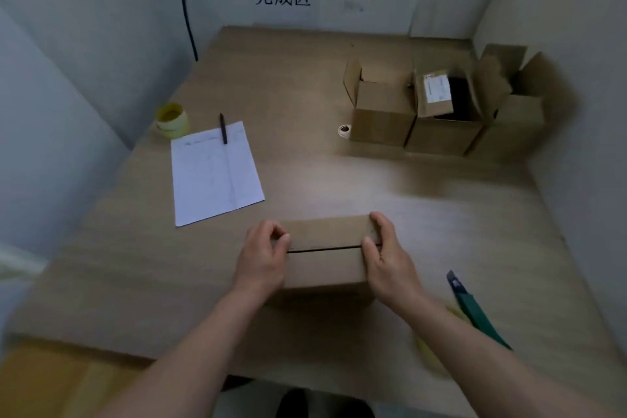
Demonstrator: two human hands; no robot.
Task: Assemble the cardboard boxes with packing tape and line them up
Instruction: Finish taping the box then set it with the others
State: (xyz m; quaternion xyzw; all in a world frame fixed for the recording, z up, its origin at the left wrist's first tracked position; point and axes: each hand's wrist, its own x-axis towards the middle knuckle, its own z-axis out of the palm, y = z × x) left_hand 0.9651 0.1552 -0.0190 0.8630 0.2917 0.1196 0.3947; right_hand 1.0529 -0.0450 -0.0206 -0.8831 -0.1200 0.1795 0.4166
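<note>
A closed cardboard box (325, 253) sat near the front edge of the bench (424, 200), its two top flaps meeting in a dark seam that ran from side to side. The left hand (263, 256) held the box's left end, its grip curled around that end with thumb and fingertips at the seam. The right hand (390, 254) held the right end in the same way, fingers curled over the far top edge and thumb at the seam.

Toward the back right corner three open boxes (437, 112) stood side by side in a row, touching, their flaps up; the middle one showed a white label on a flap. A small white roll (344, 131) lay just beside the leftmost of them. Near the left edge lay a sheet of paper (217, 176) with a pen (223, 128) across its far end, and a yellow tape roll (172, 120) just beyond its far left corner. A green utility knife (475, 309) lay near the front right, beside the right forearm.
</note>
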